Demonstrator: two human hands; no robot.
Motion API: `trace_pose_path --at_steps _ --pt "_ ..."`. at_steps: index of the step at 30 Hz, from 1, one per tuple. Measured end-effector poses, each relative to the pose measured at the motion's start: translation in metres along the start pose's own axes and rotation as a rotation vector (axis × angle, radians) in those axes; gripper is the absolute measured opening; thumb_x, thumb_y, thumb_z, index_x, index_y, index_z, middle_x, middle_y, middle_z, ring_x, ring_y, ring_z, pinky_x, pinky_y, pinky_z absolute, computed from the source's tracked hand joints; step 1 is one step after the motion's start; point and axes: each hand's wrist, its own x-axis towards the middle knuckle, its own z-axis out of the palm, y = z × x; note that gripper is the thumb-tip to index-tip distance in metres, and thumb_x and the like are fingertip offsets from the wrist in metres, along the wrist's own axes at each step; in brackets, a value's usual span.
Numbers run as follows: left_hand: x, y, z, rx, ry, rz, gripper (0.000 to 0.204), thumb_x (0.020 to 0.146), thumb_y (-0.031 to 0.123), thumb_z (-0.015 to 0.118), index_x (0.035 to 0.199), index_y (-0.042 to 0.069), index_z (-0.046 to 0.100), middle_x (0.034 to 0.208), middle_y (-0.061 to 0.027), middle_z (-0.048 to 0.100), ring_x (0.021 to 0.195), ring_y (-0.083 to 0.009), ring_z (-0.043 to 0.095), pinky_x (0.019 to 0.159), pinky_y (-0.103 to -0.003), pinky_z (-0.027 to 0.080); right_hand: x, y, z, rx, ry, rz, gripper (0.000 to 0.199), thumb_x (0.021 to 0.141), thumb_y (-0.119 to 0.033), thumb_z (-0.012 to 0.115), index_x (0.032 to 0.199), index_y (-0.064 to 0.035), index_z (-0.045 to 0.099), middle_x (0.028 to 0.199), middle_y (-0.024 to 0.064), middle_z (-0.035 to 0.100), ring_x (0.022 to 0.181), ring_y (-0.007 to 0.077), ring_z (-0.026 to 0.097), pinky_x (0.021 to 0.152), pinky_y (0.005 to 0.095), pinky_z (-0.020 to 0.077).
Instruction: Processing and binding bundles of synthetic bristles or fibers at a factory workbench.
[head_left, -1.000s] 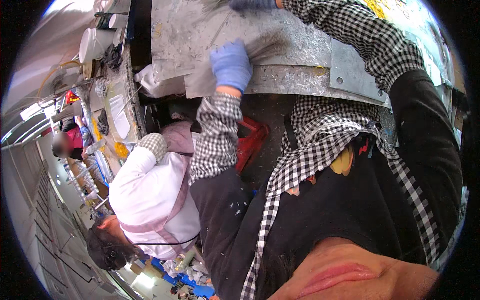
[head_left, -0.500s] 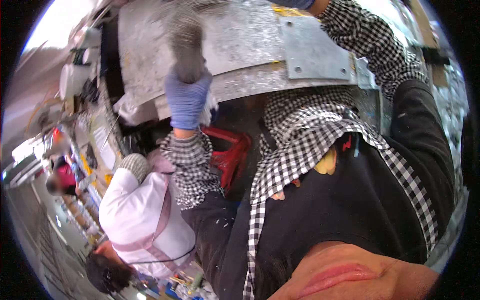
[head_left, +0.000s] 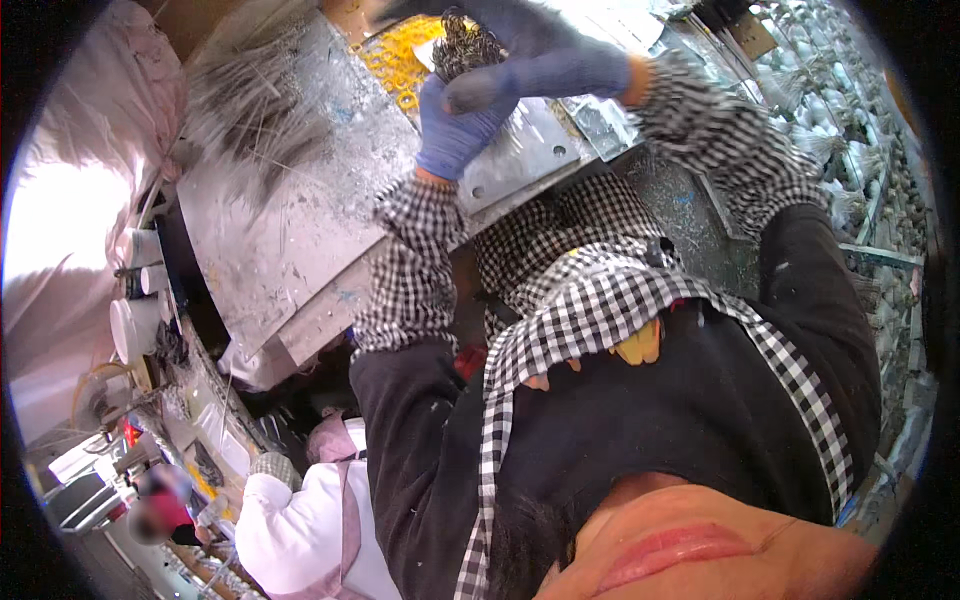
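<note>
My left hand (head_left: pixel 455 130), in a blue knitted glove, is closed around a bundle of dark wires (head_left: pixel 468 48) whose curled, looped ends stick up above the fist. Over this bundle reaches my right hand (head_left: pixel 570 65), in a grey-blue glove and smeared by motion. Its thumb lies across the top of the left fist, and its fingers stretch out beyond the wires. Both hands are above the metal worktop (head_left: pixel 330 240), near a flat plate with holes (head_left: pixel 525 150). Behind them lies a patch of small yellow rings (head_left: pixel 400 60).
Loose grey bristles (head_left: pixel 260 110) spread over the worktop's left part. White tubs (head_left: pixel 135 325) stand at far left. A co-worker in a white top (head_left: pixel 300 520) sits at lower left. Rows of pale bristle bundles (head_left: pixel 830 130) fill the right side.
My left hand has moved right, from a bundle with grey bristles to the wires by the yellow rings. My right hand has come in over it. The view has turned.
</note>
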Motion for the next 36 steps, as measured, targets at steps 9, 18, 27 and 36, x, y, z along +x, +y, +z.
trace_pose_path --at_steps 9,18,27,36 --pt "-0.011 -0.002 0.048 0.363 0.201 -0.004 0.053 0.089 0.035 0.067 0.132 0.007 0.050 0.130 -0.0110 0.056 0.119 -0.0245 0.054 0.104 -0.039 0.040 0.012 -0.008 0.014 -0.833 -0.674 0.151 0.053 0.100 -0.050 0.045 0.142 -0.0174 0.048 0.129 0.0116 0.059 0.127 0.0235 0.053 0.109 0.0400 0.0417" --pt "-0.012 0.047 0.037 -0.139 0.310 -0.275 0.048 0.095 0.025 0.062 0.138 0.011 0.044 0.129 -0.0077 0.052 0.125 -0.0211 0.049 0.112 -0.037 0.035 0.003 -0.002 0.011 -0.337 -0.423 0.367 0.081 0.079 -0.065 0.068 0.143 -0.0183 0.048 0.138 0.0132 0.056 0.126 0.0283 0.054 0.108 0.0410 0.0437" --pt "-0.005 0.103 -0.008 -0.250 0.631 -0.378 0.026 0.080 -0.002 0.076 0.102 0.003 0.064 0.097 -0.0057 0.067 0.086 -0.0117 0.064 0.076 -0.024 0.054 -0.051 -0.024 -0.029 -0.142 0.255 -0.054 0.106 0.071 -0.037 0.087 0.148 0.0035 0.028 0.138 0.0214 0.050 0.123 0.0318 0.053 0.106 0.0428 0.0422" --pt "-0.043 0.060 0.029 -0.398 0.573 -0.500 0.043 0.088 0.015 0.074 0.123 0.000 0.053 0.123 -0.0095 0.060 0.106 -0.0183 0.060 0.090 -0.030 0.052 -0.164 0.063 0.060 -0.079 -0.103 0.676 0.110 0.063 -0.040 0.089 0.148 -0.0008 0.030 0.139 0.0197 0.049 0.125 0.0367 0.051 0.107 0.0393 0.0424"
